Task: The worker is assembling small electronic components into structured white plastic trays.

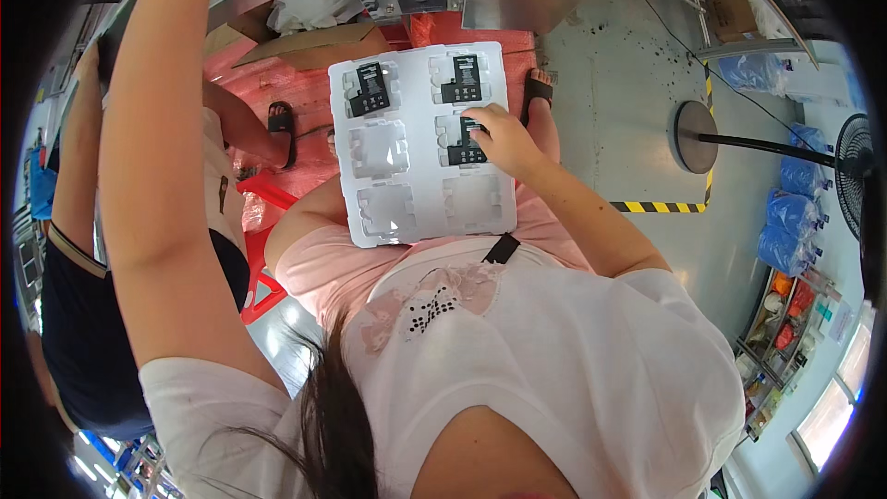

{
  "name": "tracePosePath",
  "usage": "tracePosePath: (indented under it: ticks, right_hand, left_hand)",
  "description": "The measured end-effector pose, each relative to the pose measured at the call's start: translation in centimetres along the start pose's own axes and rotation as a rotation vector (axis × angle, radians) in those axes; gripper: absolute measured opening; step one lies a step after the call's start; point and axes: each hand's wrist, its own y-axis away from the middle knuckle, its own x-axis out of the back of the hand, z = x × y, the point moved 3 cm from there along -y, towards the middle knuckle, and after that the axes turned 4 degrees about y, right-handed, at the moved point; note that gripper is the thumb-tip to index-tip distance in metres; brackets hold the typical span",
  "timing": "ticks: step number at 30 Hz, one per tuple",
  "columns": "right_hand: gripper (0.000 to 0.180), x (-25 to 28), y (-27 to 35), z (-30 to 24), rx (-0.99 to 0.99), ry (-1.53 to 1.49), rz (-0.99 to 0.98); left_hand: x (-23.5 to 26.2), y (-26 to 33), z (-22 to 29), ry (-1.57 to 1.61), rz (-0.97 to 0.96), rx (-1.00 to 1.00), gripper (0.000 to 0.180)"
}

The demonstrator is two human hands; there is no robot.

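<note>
White blister tray on lap, long axis vertical in frame: right hand, grip seemingly pinched on black component, centre-right pocket; left hand out of frame.

A thin, white, moulded plastic tray looks smooth and slightly glossy. It holds matt black parts. The grey concrete floor is speckled.

A grey concrete floor carries a black-and-yellow hazard stripe — beside it stands a pedestal fan on a round base. Blue bags pile at the right, above a cluttered shelf and a bright window.
</note>
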Motion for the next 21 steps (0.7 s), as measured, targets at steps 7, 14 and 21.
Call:
tracePosePath:
  ticks: [7, 14, 21]
  right_hand:
    - [0.046, -1.6, 2.1, -2.8, 0.112, 0.661, 0.035]
    - [0.052, -3.3, 5.2, -3.4, 0.246, 0.868, -0.087]
    - [0.045, -0.8, 4.2, -4.6, 0.209, 0.471, -0.022]
  left_hand:
    - [-10.5, 18.6, 0.0, 1.006, -0.406, 0.441, 0.021]
    - [-23.9, 28.0, -0.3, 1.147, -0.514, 0.572, 0.021]
    - [-20.8, 31.0, 2.9, 0.453, -0.036, 0.112, 0.063]
